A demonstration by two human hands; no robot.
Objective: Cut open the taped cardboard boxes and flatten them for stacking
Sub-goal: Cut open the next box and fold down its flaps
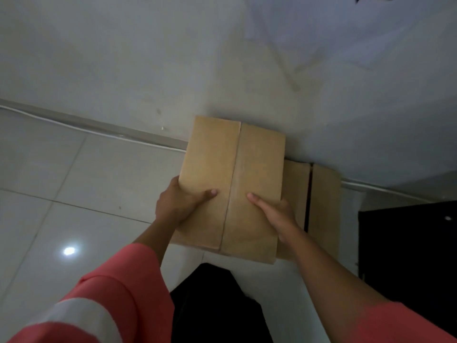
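Head view looked down on a pale wall (123, 58) across the upper frame and a tiled floor (49, 181) at lower left. At centre was a closed cardboard box (257, 164), its top seam uncut. A second box (324, 206) stood just right of it, by the wall. The left hand (178, 206) and right hand (277, 216), apart, gripped the centre box's sides, thumbs on top. No cutter showed; cutting and flattening seemingly lay ahead.

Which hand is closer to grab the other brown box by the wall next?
Probably the right hand. It grips the right edge of the front brown cardboard box, directly beside the second brown cardboard box against the white wall. The left hand grips the opposite edge, farther away.
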